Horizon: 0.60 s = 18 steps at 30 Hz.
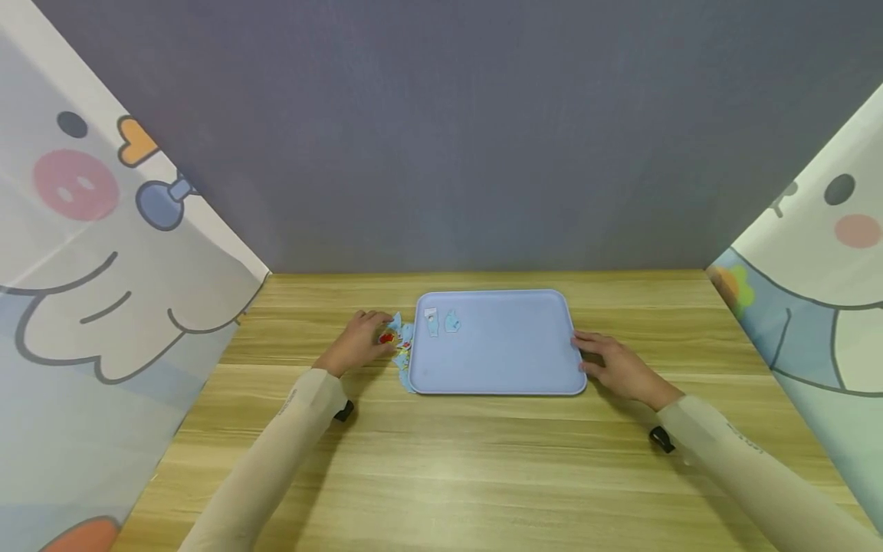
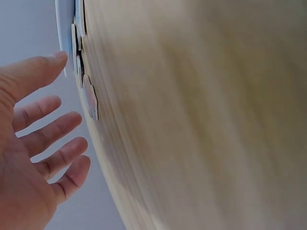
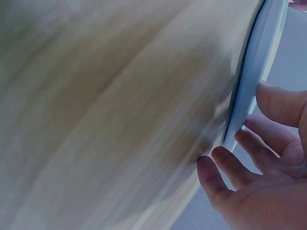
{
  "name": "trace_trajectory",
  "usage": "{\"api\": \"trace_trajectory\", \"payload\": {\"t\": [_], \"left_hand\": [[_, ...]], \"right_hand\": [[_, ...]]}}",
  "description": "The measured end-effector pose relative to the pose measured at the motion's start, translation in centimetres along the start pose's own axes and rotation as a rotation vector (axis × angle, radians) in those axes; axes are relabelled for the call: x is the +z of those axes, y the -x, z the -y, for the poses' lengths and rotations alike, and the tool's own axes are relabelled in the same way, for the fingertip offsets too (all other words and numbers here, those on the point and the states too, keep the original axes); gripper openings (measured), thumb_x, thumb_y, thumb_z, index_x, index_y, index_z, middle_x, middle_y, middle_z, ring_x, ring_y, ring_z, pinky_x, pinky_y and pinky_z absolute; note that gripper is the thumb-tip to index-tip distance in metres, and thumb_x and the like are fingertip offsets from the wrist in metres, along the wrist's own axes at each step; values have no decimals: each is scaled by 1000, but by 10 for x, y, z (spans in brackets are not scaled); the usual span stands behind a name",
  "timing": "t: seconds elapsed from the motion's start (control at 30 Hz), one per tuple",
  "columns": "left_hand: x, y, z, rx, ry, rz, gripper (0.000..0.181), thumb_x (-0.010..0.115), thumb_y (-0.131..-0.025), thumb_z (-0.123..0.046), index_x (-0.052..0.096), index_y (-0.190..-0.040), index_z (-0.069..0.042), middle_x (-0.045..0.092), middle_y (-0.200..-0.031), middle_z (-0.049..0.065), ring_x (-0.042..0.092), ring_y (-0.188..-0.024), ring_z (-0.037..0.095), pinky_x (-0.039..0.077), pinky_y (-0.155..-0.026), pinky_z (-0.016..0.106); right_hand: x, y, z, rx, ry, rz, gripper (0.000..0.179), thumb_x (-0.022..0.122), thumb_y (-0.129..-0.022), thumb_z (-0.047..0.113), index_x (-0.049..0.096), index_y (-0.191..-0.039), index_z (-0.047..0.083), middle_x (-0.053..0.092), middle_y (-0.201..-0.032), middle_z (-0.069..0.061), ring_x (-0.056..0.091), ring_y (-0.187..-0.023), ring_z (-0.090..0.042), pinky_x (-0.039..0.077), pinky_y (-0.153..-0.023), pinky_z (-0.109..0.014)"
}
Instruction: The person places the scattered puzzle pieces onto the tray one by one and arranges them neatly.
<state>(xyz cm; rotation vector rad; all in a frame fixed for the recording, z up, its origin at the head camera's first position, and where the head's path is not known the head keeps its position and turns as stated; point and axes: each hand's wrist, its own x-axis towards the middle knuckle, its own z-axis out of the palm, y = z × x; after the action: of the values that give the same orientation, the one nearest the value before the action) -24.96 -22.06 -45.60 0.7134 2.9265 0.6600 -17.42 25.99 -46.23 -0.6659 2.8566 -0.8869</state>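
Note:
A pale blue rectangular tray [image 1: 503, 345] lies flat on the table, with two small light-blue printed puzzle pieces [image 1: 451, 321] near its upper left corner. Along the tray's left side, several more flat puzzle pieces [image 1: 404, 356] in blue, red and yellow are bunched on the wood. My left hand [image 1: 359, 341] is beside that bunch, fingers spread and nothing held; the left wrist view shows its palm and the edges of the pieces [image 2: 90, 98]. My right hand [image 1: 617, 368] touches the tray's right edge with loosely bent fingers, its thumb against the rim [image 3: 249, 76].
The wood-grain table [image 1: 469, 468] reaches back to a grey wall panel [image 1: 483, 153]. Cartoon-printed panels stand on the left [image 1: 103, 268] and right [image 1: 828, 307]. Black straps [image 1: 661, 439] hang at both wrists.

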Motion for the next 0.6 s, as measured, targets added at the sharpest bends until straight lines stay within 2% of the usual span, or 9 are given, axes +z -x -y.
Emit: {"api": "trace_trajectory", "payload": {"t": [0.1, 0.17, 0.27, 0.33, 0.6], "left_hand": [[1, -5, -4, 11, 10, 14, 57, 76, -81, -23, 53, -128, -2, 52, -130, 14, 38, -124, 38, 20, -108, 52], [2, -8, -8, 15, 26, 35, 57, 77, -81, -23, 53, -128, -4, 52, -131, 12, 39, -121, 35, 25, -105, 50], [3, -13, -14, 11, 49, 72, 54, 76, -82, -23, 54, -129, -8, 53, -131, 7, 40, -113, 28, 36, -95, 45], [4, -15, -16, 7, 60, 90, 51, 75, -83, -22, 55, -128, -10, 54, -129, 4, 41, -107, 24, 40, -89, 41], [7, -19, -16, -42, 59, 129, 53, 77, -81, -19, 55, -129, -15, 55, -126, 0, 40, -106, 20, 42, -86, 38]], "right_hand": [[0, 0, 0, -3, -2, -1, 48, 64, -89, 4, 48, -132, -9, 39, -140, -27, 34, -126, -47, 30, -99, -59], [0, 0, 1, -3, -3, -2, 48, 64, -89, 3, 48, -132, -9, 39, -140, -27, 34, -126, -48, 30, -98, -59], [0, 0, 1, -2, 7, -7, 48, 64, -88, 3, 48, -132, -9, 39, -139, -27, 35, -126, -47, 31, -99, -59], [0, 0, 0, -2, 10, -8, 48, 64, -88, 2, 48, -132, -9, 39, -140, -27, 35, -126, -47, 31, -99, -59], [1, 0, 0, 1, 1, -11, 48, 64, -88, 2, 48, -132, -8, 40, -140, -26, 35, -126, -46, 30, -99, -58]]}}
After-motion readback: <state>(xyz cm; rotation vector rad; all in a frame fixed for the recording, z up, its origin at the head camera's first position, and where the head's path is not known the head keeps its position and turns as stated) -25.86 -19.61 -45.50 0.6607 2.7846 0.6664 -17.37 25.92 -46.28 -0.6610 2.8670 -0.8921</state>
